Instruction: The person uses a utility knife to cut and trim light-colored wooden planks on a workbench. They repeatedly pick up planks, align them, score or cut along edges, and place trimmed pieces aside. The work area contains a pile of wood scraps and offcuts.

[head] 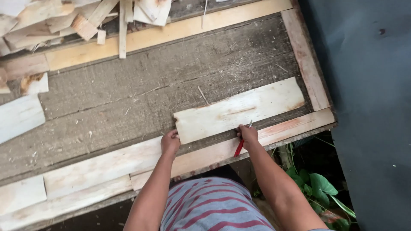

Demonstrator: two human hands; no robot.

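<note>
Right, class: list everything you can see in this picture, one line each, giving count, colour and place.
Veneer sheet: one, pale cream, flat on the bench, right of centre.
Workbench: one, grey weathered boards, fills the middle.
Edge strips: several, pale wood, along the bench's near, far and right edges.
Wood offcuts: many, pale, piled top left.
Red-handled tool: one, in the right hand.
Dark sheet: one, blue-grey, right side.
Green plant: one, bottom right.
Striped shirt: one, grey and red, bottom centre.
Left hand: at the sheet's left corner.
Right hand: at the sheet's near edge, gripping the tool.
</note>
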